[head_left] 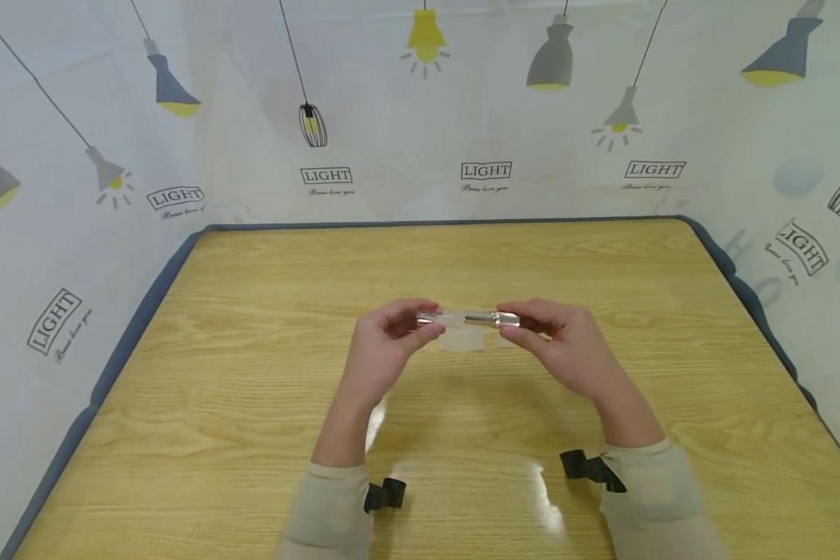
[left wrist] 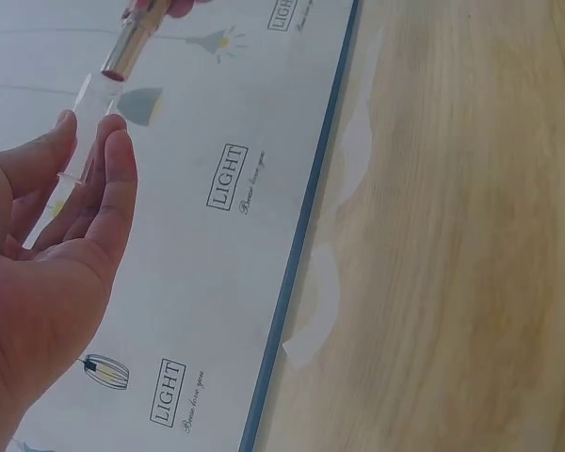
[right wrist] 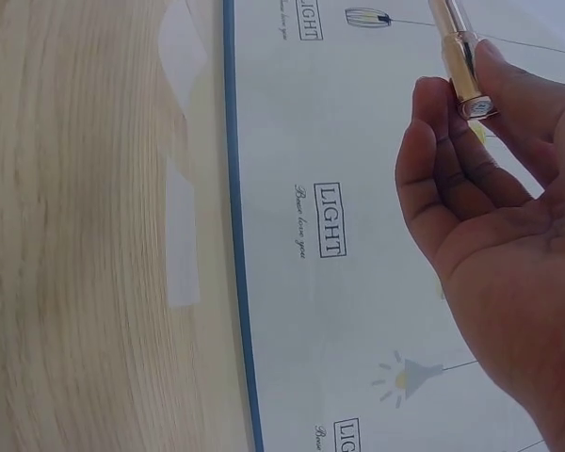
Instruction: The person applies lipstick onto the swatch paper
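Observation:
Both hands are raised over the middle of the table, facing each other. My left hand (head_left: 385, 342) pinches a clear lipstick cap (head_left: 452, 319) between thumb and fingers. From the other side, my right hand (head_left: 567, 342) grips a shiny metallic lipstick tube (head_left: 507, 320) by its base. In the left wrist view, the reddish end of the lipstick tube (left wrist: 130, 42) is at the mouth of the transparent cap (left wrist: 94, 104), the two roughly in line. The right wrist view shows the tube's gold barrel (right wrist: 463, 71) between thumb and fingertips.
White strips (head_left: 462, 339) lie on the wooden table (head_left: 252, 404) beneath and behind the hands. A blue edge (head_left: 427, 224) borders the tabletop, and a white lamp-printed curtain (head_left: 392, 163) surrounds it. Black straps (head_left: 386, 495) stick out at the sleeves.

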Motion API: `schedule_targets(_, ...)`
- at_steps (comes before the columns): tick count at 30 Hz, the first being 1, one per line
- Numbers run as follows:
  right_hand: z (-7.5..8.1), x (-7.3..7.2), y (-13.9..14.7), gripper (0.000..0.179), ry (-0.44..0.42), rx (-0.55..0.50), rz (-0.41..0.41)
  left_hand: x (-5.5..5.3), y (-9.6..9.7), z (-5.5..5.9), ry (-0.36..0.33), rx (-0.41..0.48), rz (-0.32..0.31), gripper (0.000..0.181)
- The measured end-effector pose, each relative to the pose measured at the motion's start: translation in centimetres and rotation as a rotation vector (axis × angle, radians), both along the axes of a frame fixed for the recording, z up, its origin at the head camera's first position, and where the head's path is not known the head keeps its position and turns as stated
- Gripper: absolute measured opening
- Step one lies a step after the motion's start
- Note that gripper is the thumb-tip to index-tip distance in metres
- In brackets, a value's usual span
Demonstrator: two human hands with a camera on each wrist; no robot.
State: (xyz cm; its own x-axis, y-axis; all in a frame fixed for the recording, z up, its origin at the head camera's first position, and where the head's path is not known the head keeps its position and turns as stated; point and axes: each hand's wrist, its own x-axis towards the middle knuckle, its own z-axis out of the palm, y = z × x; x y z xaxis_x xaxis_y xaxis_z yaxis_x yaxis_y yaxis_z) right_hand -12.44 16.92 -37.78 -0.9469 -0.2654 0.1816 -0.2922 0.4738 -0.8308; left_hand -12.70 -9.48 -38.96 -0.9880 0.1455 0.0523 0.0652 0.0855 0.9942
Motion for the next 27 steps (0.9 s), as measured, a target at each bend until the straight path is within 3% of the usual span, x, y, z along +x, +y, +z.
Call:
schedule_targets(11, 0.1, 0.0, 0.5, 0.033, -0.029, -0.007, -0.025, -0.2, -0.8, 0.3, 0.031, 0.011, 0.028, 0.033)
schedule_targets(27, -0.5, -0.4, 0.6, 0.033, -0.050, -0.064, -0.041, -1.3, -3.6, -0.7, 0.039, -0.058, 0.213, 0.037)
